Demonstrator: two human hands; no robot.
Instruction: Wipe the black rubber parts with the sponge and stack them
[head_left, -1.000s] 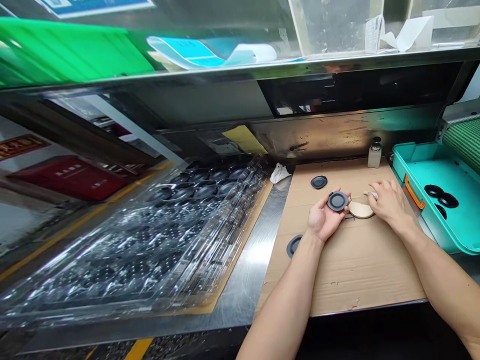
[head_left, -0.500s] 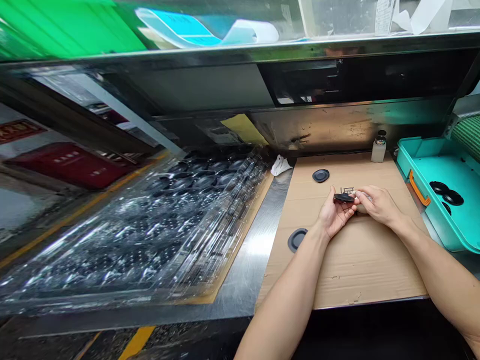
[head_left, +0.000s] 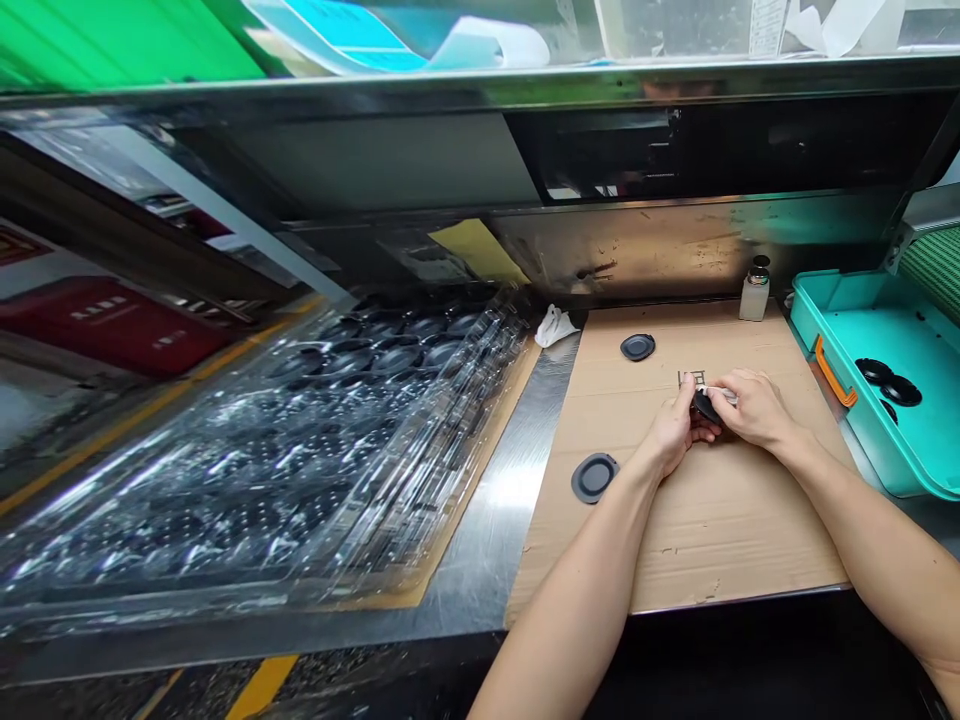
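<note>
Above the cardboard sheet (head_left: 750, 520), my left hand (head_left: 675, 425) is closed around a black round disc-like part (head_left: 706, 405), now tilted. My right hand (head_left: 756, 408) pinches a small white cloth (head_left: 726, 395) and presses it against the part's face; the fingers hide much of both. Two similar parts lie flat on the cardboard: one black round part (head_left: 637, 347) beyond my left hand, and one dark grey round part (head_left: 595, 478) beside my left forearm.
Clear plastic trays (head_left: 262, 480) holding several black parts lie at the left. At the back stand a pump bottle (head_left: 754, 290) and a crumpled white cloth (head_left: 555, 326). A teal bin (head_left: 922, 440) with black parts is at the right. A metal shelf edge (head_left: 450, 88) runs above.
The black part in my left hand has turned from nearly edge-on to tilted, with its face towards my right hand. My right hand has closed in on it with the white cloth.
</note>
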